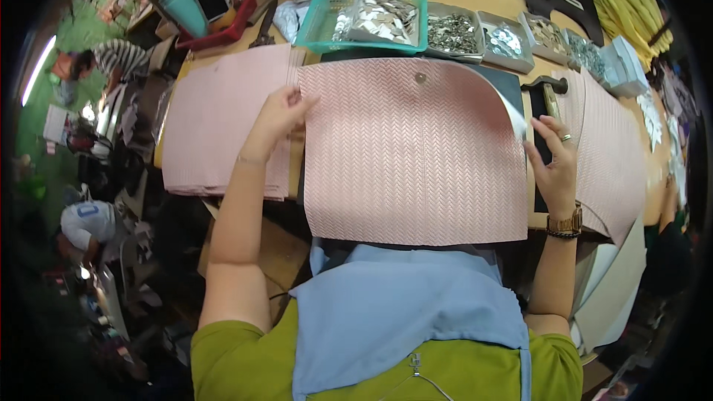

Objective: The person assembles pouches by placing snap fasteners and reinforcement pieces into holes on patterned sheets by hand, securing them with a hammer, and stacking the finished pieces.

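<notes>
A pink sheet (416, 163) with a woven herringbone texture lies in front of me, its near edge reaching the table's front. Near its far edge sits a small round metal piece (420, 77). The far right corner curls up and shows a white underside. My left hand (284, 113) is closed on the sheet's left edge, with the fingertips partly hidden. Beside the right edge, my right hand (553, 156) has its fingers bent and apart; the thumb and index finger are close to the curled edge, and I cannot tell whether they touch it.
Stacked pink sheets (223, 126) lie at left, with more pink sheets (613, 156) at right. A hammer (550, 93) lies beyond my right hand. Across the back stand a green basket (312, 26) of metal pieces and several small-parts boxes (453, 30). A red tray (245, 18) is far left.
</notes>
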Tool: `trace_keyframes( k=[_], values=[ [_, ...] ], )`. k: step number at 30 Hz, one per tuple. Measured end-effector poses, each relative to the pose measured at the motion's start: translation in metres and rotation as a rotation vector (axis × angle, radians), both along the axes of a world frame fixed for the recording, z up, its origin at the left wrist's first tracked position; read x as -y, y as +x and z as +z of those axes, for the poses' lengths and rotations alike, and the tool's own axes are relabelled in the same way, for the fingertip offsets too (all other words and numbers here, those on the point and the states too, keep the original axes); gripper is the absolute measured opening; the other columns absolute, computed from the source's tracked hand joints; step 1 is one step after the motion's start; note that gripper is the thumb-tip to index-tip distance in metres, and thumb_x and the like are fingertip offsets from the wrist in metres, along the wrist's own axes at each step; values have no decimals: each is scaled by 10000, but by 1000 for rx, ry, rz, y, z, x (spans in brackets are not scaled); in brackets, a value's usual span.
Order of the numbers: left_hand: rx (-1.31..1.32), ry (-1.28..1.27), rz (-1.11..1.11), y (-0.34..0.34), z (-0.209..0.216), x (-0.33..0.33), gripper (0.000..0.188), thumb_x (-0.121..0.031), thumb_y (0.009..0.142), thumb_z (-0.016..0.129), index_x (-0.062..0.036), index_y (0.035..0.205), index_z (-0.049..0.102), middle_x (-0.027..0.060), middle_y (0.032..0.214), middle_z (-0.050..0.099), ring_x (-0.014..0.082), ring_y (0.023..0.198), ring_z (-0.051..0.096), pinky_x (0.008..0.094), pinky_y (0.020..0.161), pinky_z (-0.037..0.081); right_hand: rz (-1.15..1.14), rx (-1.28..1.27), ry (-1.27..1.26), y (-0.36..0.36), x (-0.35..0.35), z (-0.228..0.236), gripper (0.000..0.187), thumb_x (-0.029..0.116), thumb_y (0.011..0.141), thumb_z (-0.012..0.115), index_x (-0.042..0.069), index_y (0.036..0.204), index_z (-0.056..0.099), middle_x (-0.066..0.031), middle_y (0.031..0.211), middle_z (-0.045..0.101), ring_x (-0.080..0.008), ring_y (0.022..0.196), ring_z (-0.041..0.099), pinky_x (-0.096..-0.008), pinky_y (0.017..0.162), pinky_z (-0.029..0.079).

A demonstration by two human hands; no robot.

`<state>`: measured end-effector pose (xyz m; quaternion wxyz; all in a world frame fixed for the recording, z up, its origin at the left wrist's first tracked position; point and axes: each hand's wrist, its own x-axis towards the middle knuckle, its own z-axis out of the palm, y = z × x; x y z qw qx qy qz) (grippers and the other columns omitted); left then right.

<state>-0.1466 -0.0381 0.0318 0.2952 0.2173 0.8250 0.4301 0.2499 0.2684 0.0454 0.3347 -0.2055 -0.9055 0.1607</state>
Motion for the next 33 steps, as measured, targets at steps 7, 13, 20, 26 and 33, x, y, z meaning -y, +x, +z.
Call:
trace_keyframes(
  k=[7, 13, 20, 26, 33],
  values=[
    [26, 176, -65, 54, -43, 51, 327, -147, 1024, 713, 33, 1291, 657, 97, 1189, 743, 134, 1025, 680, 294, 927, 553, -219, 132, 3, 34, -50, -29, 346, 159, 961, 754, 25, 1278, 714, -197, 1304, 675, -372, 1238, 624, -433, 1074, 477],
    [-484, -310, 380, -41, 52, 102, 392, -256, 1074, 631, 35, 1338, 651, 110, 1109, 745, 164, 1013, 667, 344, 911, 541, -630, 471, 238, 154, -148, -59, 603, 350, 995, 717, 63, 1504, 567, -237, 1548, 534, -407, 1450, 488, -468, 1215, 370],
    [-1087, -853, 469, -239, 62, 301, 912, -649, 940, 639, -156, 1641, 326, 216, 1638, 403, 421, 1499, 396, 570, 1182, 359, -586, 443, 87, 158, -180, -105, 731, 444, 1008, 666, 103, 1612, 434, -237, 1641, 426, -412, 1531, 383, -467, 1259, 305],
    [-783, -698, 340, -173, -61, 224, 1313, -868, 788, 642, -183, 1717, 16, 297, 1744, 44, 484, 1614, 62, 773, 1212, 95, -606, 428, 22, 158, -169, -83, 693, 433, 1009, 664, 132, 1600, 465, -214, 1611, 480, -399, 1525, 401, -455, 1253, 315],
    [-439, -777, 365, -182, -49, 205, 1292, -919, 792, 573, -137, 1712, 112, 323, 1735, 17, 490, 1613, 23, 609, 1287, 125, -639, 348, -121, 156, -155, -72, 523, 424, 1020, 656, 119, 1445, 643, -223, 1355, 680, -370, 1277, 641, -414, 1066, 484]
  ],
)
